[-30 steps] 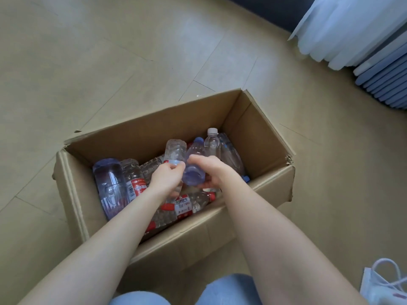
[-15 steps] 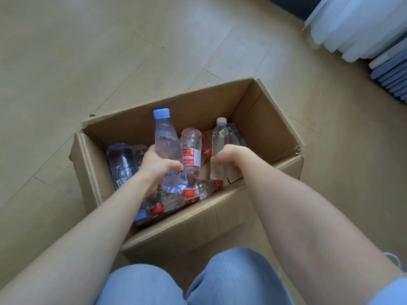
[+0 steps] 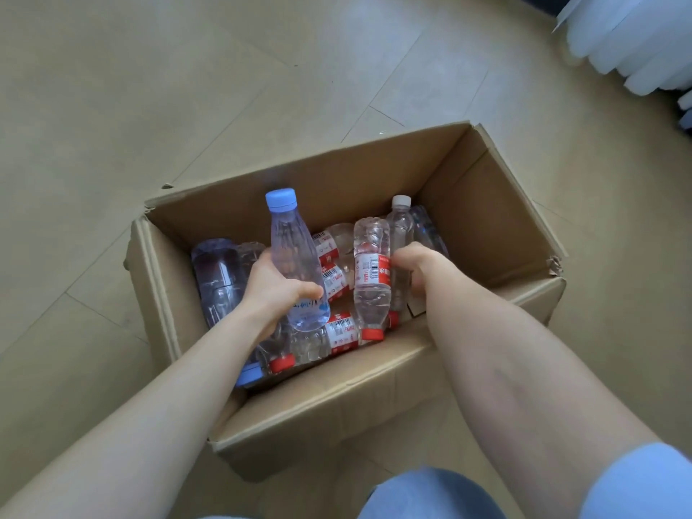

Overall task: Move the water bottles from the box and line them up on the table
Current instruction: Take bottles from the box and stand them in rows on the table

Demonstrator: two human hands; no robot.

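An open cardboard box [image 3: 337, 413] stands on the floor and holds several clear water bottles, most with red labels and red caps, lying in a pile. My left hand [image 3: 273, 290] grips the lower body of a blue-capped bottle [image 3: 290, 245] and holds it upright above the pile. My right hand [image 3: 415, 267] is closed around a white-capped bottle [image 3: 400, 226] that stands upright at the right of the box. A red-label bottle [image 3: 372, 286] stands cap-down right beside its thumb. No table is in view.
A large tinted bottle [image 3: 217, 275] lies against the box's left wall. The box sits on a beige tiled floor [image 3: 187, 88]. A white curtain [image 3: 629, 39] hangs at the top right. My knees in blue jeans [image 3: 430, 496] are just in front of the box.
My left hand pulled the blue-capped bottle out of the pile and turned it upright. My right hand moved right and closed on the white-capped bottle. The view shifted closer.
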